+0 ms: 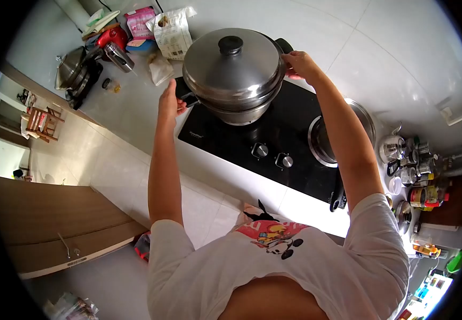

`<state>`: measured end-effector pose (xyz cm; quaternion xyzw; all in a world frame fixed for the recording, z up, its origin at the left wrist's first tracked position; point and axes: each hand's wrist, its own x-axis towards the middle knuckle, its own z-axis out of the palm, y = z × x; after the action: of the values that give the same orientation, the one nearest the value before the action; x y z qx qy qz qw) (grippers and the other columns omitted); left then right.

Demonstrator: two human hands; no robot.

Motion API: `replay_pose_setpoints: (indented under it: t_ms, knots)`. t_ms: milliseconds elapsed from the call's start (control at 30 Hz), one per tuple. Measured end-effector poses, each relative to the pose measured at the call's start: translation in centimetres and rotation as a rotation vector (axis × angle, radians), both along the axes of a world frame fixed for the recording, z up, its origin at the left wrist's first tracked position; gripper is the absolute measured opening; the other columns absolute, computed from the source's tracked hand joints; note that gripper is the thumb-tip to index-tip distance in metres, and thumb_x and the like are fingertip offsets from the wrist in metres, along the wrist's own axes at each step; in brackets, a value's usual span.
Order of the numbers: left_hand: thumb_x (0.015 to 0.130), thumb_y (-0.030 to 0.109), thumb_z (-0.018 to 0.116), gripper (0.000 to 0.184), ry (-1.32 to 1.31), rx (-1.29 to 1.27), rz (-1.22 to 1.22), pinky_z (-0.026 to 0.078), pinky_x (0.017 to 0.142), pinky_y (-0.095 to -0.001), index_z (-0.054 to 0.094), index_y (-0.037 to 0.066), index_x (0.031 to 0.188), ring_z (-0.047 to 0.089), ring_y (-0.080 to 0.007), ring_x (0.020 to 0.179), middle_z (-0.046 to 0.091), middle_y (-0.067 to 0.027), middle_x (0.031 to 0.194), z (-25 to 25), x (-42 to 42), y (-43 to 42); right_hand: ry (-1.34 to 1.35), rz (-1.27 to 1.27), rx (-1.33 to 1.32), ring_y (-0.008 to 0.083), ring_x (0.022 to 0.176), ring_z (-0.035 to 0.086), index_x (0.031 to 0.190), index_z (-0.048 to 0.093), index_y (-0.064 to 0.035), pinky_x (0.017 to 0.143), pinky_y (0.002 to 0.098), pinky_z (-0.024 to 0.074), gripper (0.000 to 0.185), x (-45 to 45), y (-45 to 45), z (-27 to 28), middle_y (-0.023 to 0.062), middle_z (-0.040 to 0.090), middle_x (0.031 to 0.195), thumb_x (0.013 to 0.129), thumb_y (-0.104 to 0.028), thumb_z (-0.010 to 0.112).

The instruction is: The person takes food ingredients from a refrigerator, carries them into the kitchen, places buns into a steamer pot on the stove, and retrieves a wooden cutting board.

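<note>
A steel steamer pot [240,113] is over the left part of the black glass cooktop [215,137]. Its domed lid [209,58] with a black knob is on top. My left hand [172,103] is closed around the pot's left black handle, thumb upward. On the far right side, my right hand [301,65] grips the other black handle. Both arms reach forward, and the pot looks level. Whether its base rests on the burner or hangs slightly above it cannot be made out.
A shiny pan [325,140] sits on the right burner, partly behind my right forearm. Two knobs [262,150] are at the cooktop's front. Left of the pot are food bags [171,34] and a steel cup [119,57]. A kettle [392,148] and several jars stand at right.
</note>
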<state>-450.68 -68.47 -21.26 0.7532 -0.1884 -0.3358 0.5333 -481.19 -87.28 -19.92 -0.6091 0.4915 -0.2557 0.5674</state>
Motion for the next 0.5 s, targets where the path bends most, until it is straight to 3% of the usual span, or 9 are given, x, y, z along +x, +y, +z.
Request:
replay_pose_setpoints:
  t_ms: [100, 233, 300, 500]
  knots:
    - [0.080, 0.053, 0.048, 0.051, 0.035, 0.004, -0.042, 0.049, 0.053, -0.0279, 0.051, 0.007, 0.103, 0.054, -0.0138, 0.057, 0.054, -0.0074, 0.072, 0.2, -1.1, -0.5, 0.015, -0.021, -0.007, 0.0133, 0.058, 0.059, 0.084, 0.060, -0.0048, 0.048, 0.0220, 0.0479, 0.019, 0.2, -0.4, -0.2, 0.0035, 0.060, 0.071, 0.083, -0.022, 0.052]
    - [0.079, 0.047, 0.054, 0.055, 0.095, -0.237, 0.022, 0.050, 0.054, -0.0270, 0.049, 0.001, 0.110, 0.055, -0.0160, 0.057, 0.057, -0.0099, 0.076, -1.4, -1.2, -0.9, 0.007, 0.047, -0.113, 0.0157, 0.063, 0.058, 0.085, 0.059, 0.0019, 0.058, 0.0257, 0.0508, 0.017, 0.5, -1.7, -2.1, 0.0074, 0.059, 0.076, 0.079, -0.013, 0.053]
    - [0.079, 0.045, 0.056, 0.054, 0.112, -0.259, 0.026, 0.050, 0.054, -0.0264, 0.050, -0.002, 0.106, 0.055, -0.0166, 0.057, 0.056, -0.0099, 0.076, -1.2, -1.2, -1.0, 0.045, -0.021, -0.242, 0.0181, 0.057, 0.059, 0.079, 0.059, 0.0042, 0.052, 0.0263, 0.0501, 0.014, 0.9, -1.6, -2.3, 0.0119, 0.060, 0.071, 0.075, -0.007, 0.053]
    - [0.078, 0.042, 0.058, 0.047, 0.066, -0.349, 0.020, 0.049, 0.053, -0.0247, 0.052, 0.000, 0.098, 0.052, -0.0143, 0.056, 0.055, -0.0063, 0.075, 1.9, -2.1, -0.7, -0.084, -0.059, -0.210, 0.0187, 0.057, 0.059, 0.079, 0.058, 0.0071, 0.054, 0.0276, 0.0516, 0.016, -0.8, -0.6, -0.2, 0.0120, 0.059, 0.068, 0.076, -0.008, 0.052]
